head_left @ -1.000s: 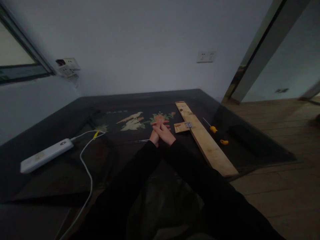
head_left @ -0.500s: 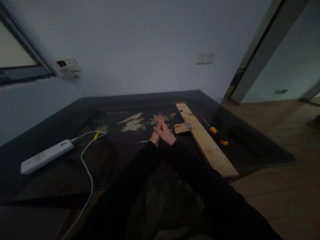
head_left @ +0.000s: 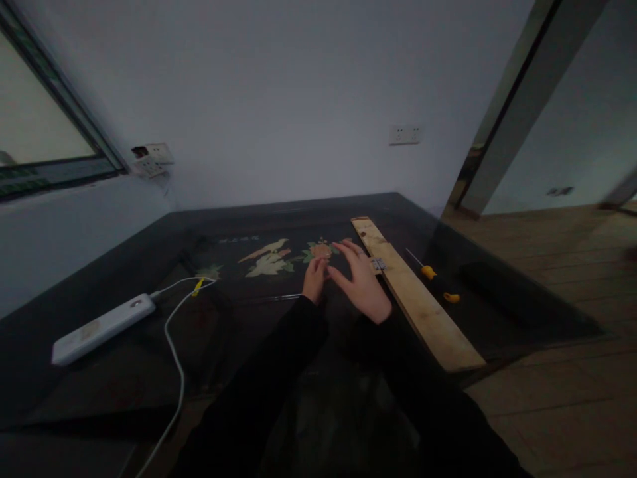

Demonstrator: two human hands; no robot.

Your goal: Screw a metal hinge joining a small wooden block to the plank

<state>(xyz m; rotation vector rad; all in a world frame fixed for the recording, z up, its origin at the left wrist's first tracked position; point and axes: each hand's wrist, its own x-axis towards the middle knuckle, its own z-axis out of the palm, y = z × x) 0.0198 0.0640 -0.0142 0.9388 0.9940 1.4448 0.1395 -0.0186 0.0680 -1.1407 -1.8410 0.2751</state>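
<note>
My right hand (head_left: pixel 365 287) is raised over the dark table, fingers spread and thumb apart, holding nothing. Close beside it on the left is my left hand (head_left: pixel 313 280), its fingers loosely bent near the right thumb; nothing shows in it. Just beyond the right hand lies a long wooden board (head_left: pixel 423 302) with a metal hinge (head_left: pixel 378 263) on its left edge. The hinge joins a small wood piece, mostly hidden behind my right hand. A screwdriver (head_left: pixel 432 275) with a yellow and black handle lies to the right of the board.
A white power strip (head_left: pixel 104 330) lies on the left of the table (head_left: pixel 269 318), its cable (head_left: pixel 174 345) running over the front edge. A dark flat object (head_left: pixel 492 289) sits at the right. Wall sockets (head_left: pixel 405 135) are on the wall behind.
My hands were pressed together, one over the other, and have come apart. The right hand has moved right and spread its fingers, now covering part of the small wood piece. The view has tilted up slightly.
</note>
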